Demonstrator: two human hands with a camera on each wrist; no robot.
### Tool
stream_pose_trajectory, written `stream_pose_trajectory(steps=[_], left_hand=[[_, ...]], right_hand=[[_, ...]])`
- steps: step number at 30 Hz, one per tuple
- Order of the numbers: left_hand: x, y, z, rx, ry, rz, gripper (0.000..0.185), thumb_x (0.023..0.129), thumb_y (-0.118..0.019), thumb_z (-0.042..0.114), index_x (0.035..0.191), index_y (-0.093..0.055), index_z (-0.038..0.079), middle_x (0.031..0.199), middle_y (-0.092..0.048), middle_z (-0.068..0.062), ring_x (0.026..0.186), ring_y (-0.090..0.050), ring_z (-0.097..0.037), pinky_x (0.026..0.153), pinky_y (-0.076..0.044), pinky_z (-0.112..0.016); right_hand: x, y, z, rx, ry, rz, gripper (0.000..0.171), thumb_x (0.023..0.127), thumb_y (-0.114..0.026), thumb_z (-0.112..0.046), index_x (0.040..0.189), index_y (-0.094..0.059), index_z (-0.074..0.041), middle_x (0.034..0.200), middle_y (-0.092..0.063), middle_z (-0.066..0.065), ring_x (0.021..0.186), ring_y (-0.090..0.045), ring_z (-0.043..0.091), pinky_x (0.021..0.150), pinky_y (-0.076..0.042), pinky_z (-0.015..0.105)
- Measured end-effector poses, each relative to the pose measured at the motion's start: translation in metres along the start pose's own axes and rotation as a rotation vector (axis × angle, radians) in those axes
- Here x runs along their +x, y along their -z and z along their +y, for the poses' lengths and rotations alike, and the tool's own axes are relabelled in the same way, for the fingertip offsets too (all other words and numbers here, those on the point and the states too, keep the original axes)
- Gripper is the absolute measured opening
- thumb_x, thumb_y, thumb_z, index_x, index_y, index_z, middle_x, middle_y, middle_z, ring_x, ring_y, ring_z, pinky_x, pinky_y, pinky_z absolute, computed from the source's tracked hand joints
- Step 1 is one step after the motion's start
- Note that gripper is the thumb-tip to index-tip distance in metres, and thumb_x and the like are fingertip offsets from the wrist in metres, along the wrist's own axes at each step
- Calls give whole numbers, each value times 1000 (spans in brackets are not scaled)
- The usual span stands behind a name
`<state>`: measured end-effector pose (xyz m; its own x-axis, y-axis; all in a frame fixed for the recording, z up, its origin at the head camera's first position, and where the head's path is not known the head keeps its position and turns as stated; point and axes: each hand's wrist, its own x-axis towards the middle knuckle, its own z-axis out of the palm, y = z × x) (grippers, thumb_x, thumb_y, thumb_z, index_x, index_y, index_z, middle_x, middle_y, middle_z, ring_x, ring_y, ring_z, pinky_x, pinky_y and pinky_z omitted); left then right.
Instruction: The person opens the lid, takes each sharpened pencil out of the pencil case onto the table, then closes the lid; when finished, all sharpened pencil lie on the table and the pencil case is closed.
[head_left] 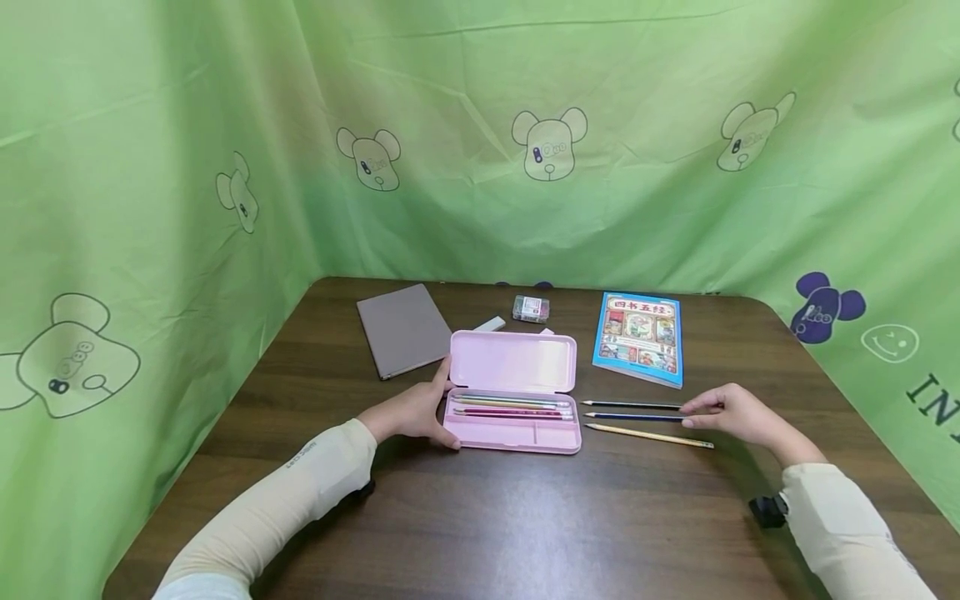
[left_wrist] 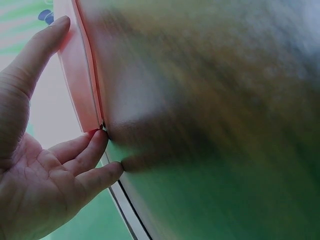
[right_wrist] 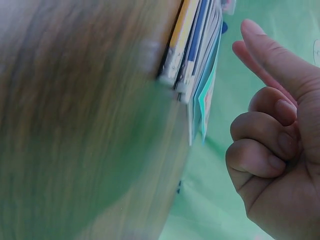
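A pink pencil case lies with its lid raised; several pencils lie in its rear compartment. My left hand holds the case's left end, thumb at the front and fingers towards the back. In the left wrist view, this hand touches the case. To the right lie a black pencil, a blue pencil and a yellow pencil. My right hand is by the black and blue pencils' right ends. The right wrist view shows this hand apart from them, outer fingers curled.
A grey notebook lies behind left. Behind the lid are a white block and a small clear box. A blue-bordered book lies behind the loose pencils. Green cloth hangs around the brown table.
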<state>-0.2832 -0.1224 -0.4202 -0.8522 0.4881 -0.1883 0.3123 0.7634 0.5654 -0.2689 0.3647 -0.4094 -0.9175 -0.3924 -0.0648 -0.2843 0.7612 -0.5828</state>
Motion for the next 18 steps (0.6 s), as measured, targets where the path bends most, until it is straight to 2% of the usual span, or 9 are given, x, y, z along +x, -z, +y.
stream_pose_trajectory(steps=[10, 18], left_hand=[[-1, 0, 0, 10, 1, 0, 138, 59, -86, 41, 146, 14, 6, 142, -44, -11, 128, -42, -24, 107, -30, -42], [0, -1, 0, 9, -15, 9, 138, 58, -87, 40, 147, 14, 6, 141, -45, -11, 129, -42, -24, 108, -30, -41]], right_hand=[[19, -8, -15, 45, 14, -21, 26, 80, -72, -23, 94, -72, -1, 88, -72, 8, 66, -50, -3, 59, -44, 20], [35, -15, -25, 48, 32, -47, 28, 80, -71, -25, 95, -72, -2, 90, -72, 8, 72, -55, -3, 63, -47, 21]])
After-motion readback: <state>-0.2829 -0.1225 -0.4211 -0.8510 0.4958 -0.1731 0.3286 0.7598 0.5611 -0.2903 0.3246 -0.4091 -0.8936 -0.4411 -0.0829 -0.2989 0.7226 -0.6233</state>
